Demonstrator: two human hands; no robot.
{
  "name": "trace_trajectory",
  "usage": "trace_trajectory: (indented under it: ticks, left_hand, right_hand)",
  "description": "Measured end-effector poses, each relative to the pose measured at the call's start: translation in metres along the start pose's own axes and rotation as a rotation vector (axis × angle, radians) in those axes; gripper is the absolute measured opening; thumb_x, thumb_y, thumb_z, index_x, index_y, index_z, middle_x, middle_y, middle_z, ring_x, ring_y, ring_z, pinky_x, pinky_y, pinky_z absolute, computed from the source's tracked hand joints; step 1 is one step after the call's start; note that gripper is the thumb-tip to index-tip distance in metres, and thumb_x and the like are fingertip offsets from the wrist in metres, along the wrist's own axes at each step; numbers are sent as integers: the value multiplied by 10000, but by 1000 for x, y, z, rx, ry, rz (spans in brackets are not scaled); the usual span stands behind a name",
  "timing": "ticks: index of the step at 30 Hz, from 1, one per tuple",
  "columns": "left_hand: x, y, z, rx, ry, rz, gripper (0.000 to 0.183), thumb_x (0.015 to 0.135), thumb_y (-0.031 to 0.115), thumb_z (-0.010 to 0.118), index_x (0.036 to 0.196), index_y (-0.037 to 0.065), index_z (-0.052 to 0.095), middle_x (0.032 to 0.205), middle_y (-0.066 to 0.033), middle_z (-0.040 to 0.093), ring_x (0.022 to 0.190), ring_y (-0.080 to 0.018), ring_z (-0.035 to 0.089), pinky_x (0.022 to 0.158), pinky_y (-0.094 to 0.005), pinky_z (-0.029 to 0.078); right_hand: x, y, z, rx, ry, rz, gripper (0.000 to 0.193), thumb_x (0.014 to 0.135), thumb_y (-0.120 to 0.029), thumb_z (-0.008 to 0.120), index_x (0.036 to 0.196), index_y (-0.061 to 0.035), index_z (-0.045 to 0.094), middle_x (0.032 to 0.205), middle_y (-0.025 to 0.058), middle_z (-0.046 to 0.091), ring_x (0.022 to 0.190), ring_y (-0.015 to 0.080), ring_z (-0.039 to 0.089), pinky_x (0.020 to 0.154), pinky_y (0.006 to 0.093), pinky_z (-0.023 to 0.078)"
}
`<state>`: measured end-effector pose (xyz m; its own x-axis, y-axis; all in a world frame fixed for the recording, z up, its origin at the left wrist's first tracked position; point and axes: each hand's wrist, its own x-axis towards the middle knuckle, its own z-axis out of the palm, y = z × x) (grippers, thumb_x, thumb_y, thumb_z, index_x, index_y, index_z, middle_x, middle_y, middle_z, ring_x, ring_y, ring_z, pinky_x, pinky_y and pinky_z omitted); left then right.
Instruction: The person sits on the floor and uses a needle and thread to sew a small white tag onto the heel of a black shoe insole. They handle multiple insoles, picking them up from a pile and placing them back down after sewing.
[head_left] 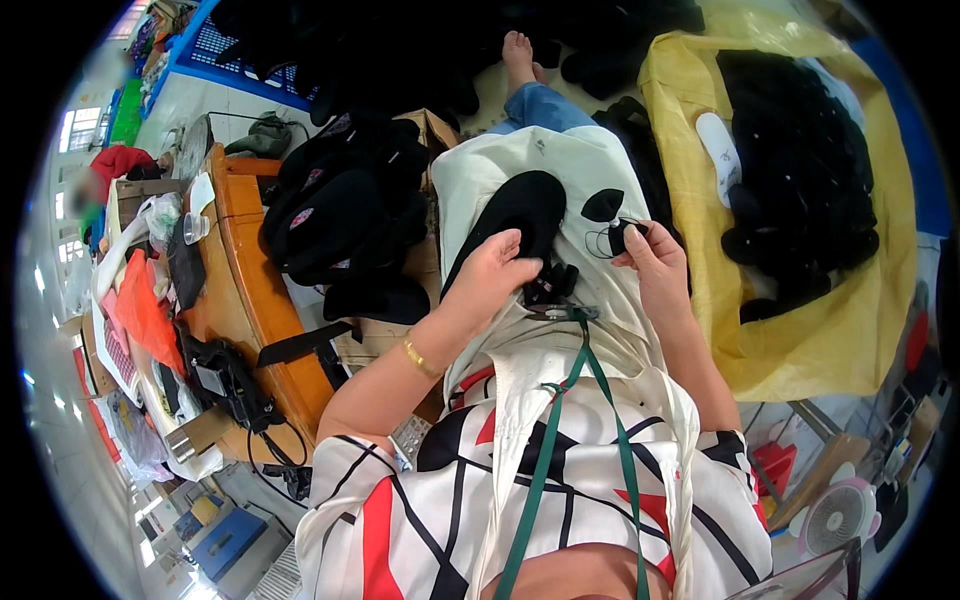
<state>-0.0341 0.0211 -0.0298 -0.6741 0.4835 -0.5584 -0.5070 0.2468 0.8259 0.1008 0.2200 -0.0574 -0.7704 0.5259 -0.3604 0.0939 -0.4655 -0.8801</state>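
Observation:
On the pale apron [610,170] over my lap lies a black cloth shoe [530,200], its rounded end pointing away from me. My left hand [487,278] grips its near left part between thumb and fingers; the exact hold is partly hidden. To the right, my right hand [655,262] pinches one lobe of a small black bow [602,205] that has a pale spot at its middle. Thin dark thread loops beside it. Metal thread snips [565,313] hang from a green lanyard [540,470] just below the shoe.
Stacked black shoes [345,200] lie at my left, beside an orange-brown wooden table [235,260]. A yellow sack [790,365] holding many black pieces stands at my right. Further black items fill the far side. A small fan [838,515] sits at the lower right.

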Motion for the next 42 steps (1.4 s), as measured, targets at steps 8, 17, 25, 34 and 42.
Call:
trace_trajectory:
  ticks: [8,17,25,34,42]
  left_hand:
    - [79,-54,14,-542,-129,-180,103,954,120,615,979,29,656,979,-44,681,952,-141,638,875,-283,506]
    - [-17,31,11,-441,-78,-187,285,936,315,693,871,149,471,902,31,549,818,-72,516,778,-244,456]
    - [-40,-27,-13,-567,77,-216,195,927,151,694,1084,38,676,1093,-46,677,1032,-139,616,917,-311,479]
    - [-35,-12,-4,-677,280,-308,174,922,200,711,1042,83,666,1040,-17,679,996,-139,614,928,-329,462]
    - [-32,-22,-5,-635,204,-140,297,920,115,692,1176,-33,659,1133,-90,695,1013,-171,658,928,-301,512]
  right_hand:
    - [-1,9,3,4,-23,32,190,992,-170,616,1092,-12,647,902,-7,645,728,68,597,718,255,527]
    - [-8,4,48,32,-70,82,209,985,-201,633,1039,0,645,859,-3,627,735,64,566,697,236,487]
    - [-31,31,86,-858,-649,-301,157,886,-113,667,1014,-21,665,899,176,673,826,351,664,728,370,531]
    - [-18,19,75,-469,-359,129,129,958,-58,603,1081,-18,608,812,29,657,732,75,635,667,227,510]
    - [-12,8,84,-654,-409,141,110,947,-90,614,1018,-7,631,674,-27,549,596,28,464,534,224,385]
